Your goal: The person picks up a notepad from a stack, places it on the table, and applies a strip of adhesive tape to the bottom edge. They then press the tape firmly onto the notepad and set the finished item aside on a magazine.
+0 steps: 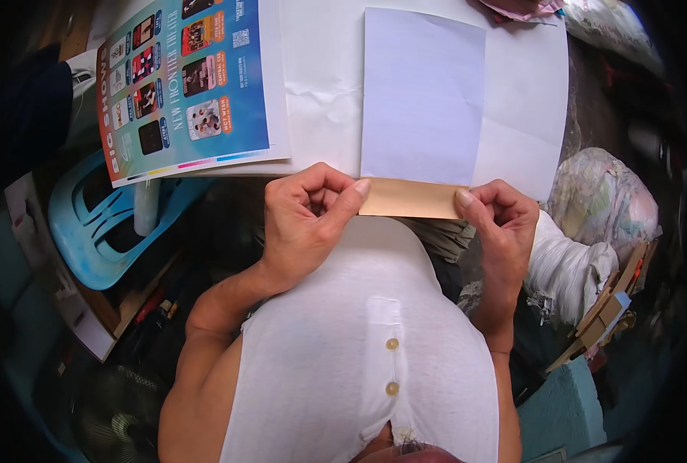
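A pale bluish-white sheet of paper (424, 100) lies lengthwise on the white-covered table (324, 77), reaching toward my body. Along its near end runs a tan paper strip (413, 198), right at the table's front edge. My left hand (305, 216) pinches the strip's left end, thumb on top and fingers curled beneath. At the right end, my right hand (505, 220) grips it the same way between thumb and bent fingers. Stretched between both hands, the strip looks flat and level. The fingertips under it are partly hidden.
Printed poster sheets (185, 92) lie at the table's left, overhanging its front edge. Below them is a blue plastic chair (89, 224). To the right are a stuffed clear plastic bag (605, 193), a white bundle (571, 266) and cardboard pieces (605, 316). A fan (119, 417) stands lower left.
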### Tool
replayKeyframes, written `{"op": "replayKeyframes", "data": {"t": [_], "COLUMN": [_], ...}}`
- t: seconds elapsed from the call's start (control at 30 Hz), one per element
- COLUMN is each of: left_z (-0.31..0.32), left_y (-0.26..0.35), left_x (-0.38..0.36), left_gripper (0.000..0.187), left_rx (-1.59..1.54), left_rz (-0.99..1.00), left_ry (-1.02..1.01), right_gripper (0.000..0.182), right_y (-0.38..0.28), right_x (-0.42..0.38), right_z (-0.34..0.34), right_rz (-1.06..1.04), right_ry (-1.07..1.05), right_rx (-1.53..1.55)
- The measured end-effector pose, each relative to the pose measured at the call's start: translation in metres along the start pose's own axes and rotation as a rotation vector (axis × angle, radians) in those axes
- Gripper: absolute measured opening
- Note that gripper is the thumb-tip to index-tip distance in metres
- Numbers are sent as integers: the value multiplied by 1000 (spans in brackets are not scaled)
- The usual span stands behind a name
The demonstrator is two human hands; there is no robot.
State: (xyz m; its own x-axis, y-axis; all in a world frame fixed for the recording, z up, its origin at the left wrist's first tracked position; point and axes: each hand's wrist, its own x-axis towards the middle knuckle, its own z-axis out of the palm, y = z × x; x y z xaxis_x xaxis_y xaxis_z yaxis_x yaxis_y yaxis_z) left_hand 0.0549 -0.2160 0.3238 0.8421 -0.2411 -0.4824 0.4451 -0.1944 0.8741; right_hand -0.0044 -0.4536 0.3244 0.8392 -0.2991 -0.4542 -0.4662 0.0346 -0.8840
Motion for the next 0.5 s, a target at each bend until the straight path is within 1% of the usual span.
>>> {"op": "replayKeyframes", "data": {"t": [0.23, 0.5], "left_z": [1, 2], "left_y": [7, 5], "left_x": [-2, -2], "left_gripper": [17, 17], "left_rx": [-36, -21], "left_rz": [-77, -65], "left_ry": [30, 34], "right_gripper": [16, 16], "right_y": [-2, -2], "right_x": [-1, 1], "right_z": [1, -1], "right_rz": [33, 34], "right_ry": [-6, -21], "right_rx": [31, 6]}}
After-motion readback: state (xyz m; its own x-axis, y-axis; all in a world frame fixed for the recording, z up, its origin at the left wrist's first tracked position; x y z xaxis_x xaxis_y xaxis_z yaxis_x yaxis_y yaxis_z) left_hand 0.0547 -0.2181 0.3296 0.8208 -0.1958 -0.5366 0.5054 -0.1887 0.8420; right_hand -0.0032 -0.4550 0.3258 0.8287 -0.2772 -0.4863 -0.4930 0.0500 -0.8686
